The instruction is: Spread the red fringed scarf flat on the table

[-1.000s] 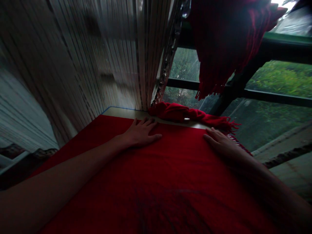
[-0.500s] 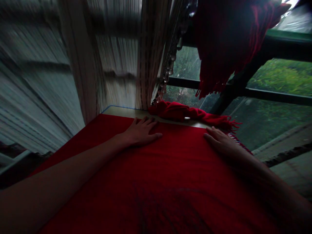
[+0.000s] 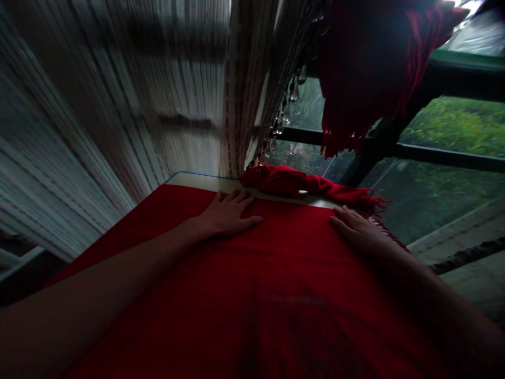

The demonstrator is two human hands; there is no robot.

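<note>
Where nearest, red cloth [image 3: 284, 263] dark and indistinct

Beyond your left fingers [image 3: 239, 198], the string curtain [image 3: 191, 89] has swayed into a different spread of strands, and the beads [image 3: 294, 94] along its edge have swung farther from them. Nearer you than those fingers, dark streaks [image 3: 292, 316] on the red cloth [image 3: 292, 242] have shifted.

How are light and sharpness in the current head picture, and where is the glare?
Head view: dim overall, brightest glare at top right; head view: hanging fringed cloth mostly dark against the light, striped curtain murky; head view: left hand and right hand underlit but discernible.
</note>
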